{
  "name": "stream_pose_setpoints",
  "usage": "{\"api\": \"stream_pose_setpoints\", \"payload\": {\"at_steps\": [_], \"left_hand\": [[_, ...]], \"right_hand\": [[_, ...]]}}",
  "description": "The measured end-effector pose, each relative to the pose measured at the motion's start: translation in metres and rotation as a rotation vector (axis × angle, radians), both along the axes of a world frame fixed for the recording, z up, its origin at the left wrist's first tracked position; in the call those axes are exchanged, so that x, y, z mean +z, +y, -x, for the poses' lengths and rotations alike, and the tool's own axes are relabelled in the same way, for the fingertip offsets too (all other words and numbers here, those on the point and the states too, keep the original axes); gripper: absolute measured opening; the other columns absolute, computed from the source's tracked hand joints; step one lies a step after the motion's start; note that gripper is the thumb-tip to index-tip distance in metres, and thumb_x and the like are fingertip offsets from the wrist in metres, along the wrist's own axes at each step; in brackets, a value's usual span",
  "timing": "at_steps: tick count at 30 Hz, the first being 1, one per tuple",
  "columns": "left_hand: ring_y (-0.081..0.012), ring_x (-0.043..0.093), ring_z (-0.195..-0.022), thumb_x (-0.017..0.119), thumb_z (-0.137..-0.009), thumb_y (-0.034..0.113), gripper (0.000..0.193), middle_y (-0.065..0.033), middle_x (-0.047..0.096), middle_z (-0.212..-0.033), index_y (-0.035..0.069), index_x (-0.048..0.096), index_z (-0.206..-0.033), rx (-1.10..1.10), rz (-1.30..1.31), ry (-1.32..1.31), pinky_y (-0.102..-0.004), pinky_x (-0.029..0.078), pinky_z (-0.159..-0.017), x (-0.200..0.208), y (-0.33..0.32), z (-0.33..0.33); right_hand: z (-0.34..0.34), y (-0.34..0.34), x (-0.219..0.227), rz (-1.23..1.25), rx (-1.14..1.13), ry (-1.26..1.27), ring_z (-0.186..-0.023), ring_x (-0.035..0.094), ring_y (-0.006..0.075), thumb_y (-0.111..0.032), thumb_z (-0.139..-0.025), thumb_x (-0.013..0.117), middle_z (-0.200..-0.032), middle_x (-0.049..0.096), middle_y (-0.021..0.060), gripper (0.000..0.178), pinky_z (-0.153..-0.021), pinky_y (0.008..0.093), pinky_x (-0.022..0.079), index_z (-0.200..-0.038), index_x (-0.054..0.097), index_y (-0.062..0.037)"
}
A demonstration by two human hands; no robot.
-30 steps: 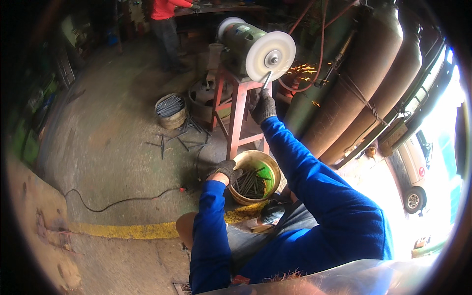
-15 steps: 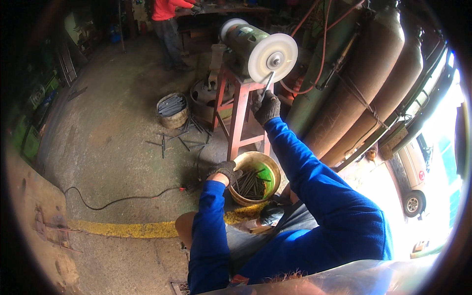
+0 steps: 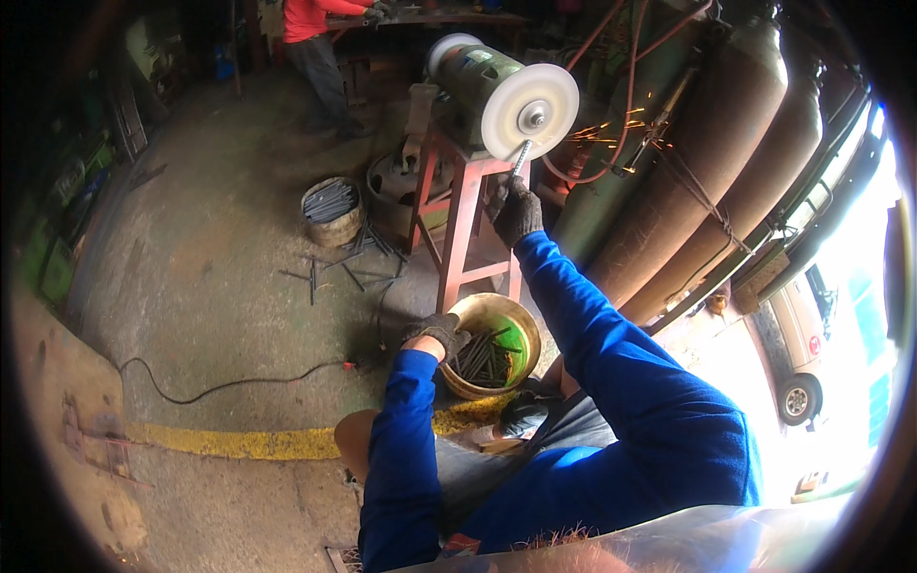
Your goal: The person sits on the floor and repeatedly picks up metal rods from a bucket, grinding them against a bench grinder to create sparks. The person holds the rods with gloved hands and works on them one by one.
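Note:
My right hand (image 3: 516, 212), in a dark knit glove, is closed around a short metal rod (image 3: 522, 158). The rod points up, its far tip against the lower face of the pale grinding wheel (image 3: 511, 110) on a green bench grinder (image 3: 470, 81). Orange sparks (image 3: 607, 134) fly off to the right of the wheel. My left hand (image 3: 437, 334), also gloved, grips the left rim of a bucket (image 3: 523, 325). Several dark metal rods (image 3: 482, 361) lie inside that bucket, beside its green inner wall.
A red stand (image 3: 457, 234) carries the grinder. Left of it, another bucket (image 3: 336, 231) holds rods, with loose rods (image 3: 353, 277) on the floor. Tall gas cylinders (image 3: 707, 162) lean at right. A cable (image 3: 229, 387) crosses the floor. A person in red (image 3: 310, 24) stands far back.
Sparks now spray from the wheel, where none showed before. The rod and my right hand have barely moved. My left hand stays on the bucket. The person in red has shifted slightly left.

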State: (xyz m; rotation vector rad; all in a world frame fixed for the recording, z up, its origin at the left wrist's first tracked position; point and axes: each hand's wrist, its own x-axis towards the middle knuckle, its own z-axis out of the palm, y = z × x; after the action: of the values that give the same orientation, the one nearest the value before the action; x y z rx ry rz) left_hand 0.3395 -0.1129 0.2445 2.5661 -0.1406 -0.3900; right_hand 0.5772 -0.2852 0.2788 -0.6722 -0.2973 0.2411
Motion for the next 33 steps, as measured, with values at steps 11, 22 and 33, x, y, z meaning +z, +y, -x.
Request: {"api": "stream_pose_setpoints", "payload": {"at_steps": [11, 22, 33], "left_hand": [[-0.0399, 0.061, -0.109, 0.065, -0.086, 0.040, 0.045, -0.0216, 0.064, -0.117, 0.009, 0.064, -0.118, -0.016, 0.010, -0.004, -0.0460, 0.049, -0.094, -0.004, 0.002, -0.004], [-0.0385, 0.060, -0.111, 0.064, -0.087, 0.042, 0.045, -0.0198, 0.064, -0.119, 0.010, 0.064, -0.119, 0.067, -0.014, 0.020, -0.0455, 0.049, -0.095, 0.002, 0.011, 0.010], [-0.0398, 0.061, -0.110, 0.067, -0.086, 0.040, 0.045, -0.0214, 0.063, -0.118, 0.010, 0.063, -0.119, 0.046, 0.023, -0.038, -0.0458, 0.049, -0.094, -0.014, 0.011, 0.003]], "right_hand": [[0.011, 0.009, 0.018, -0.090, -0.025, 0.109, -0.066, 0.052, 0.0176, -0.030, -0.097, 0.055, -0.076, 0.052, 0.0008, 0.018, -0.063, 0.0305, 0.046, -0.096, 0.056, -0.0120], [0.000, 0.021, -0.005, -0.133, 0.092, 0.096, -0.077, 0.060, 0.0111, -0.020, -0.096, 0.059, -0.086, 0.061, -0.0040, 0.005, -0.070, 0.0278, 0.051, -0.095, 0.059, -0.0155], [0.025, 0.014, 0.017, 1.509, -0.999, -0.931, -0.080, 0.065, 0.0361, -0.022, -0.089, 0.054, -0.085, 0.066, 0.0152, 0.020, -0.070, 0.0432, 0.053, -0.095, 0.060, -0.0045]]}}
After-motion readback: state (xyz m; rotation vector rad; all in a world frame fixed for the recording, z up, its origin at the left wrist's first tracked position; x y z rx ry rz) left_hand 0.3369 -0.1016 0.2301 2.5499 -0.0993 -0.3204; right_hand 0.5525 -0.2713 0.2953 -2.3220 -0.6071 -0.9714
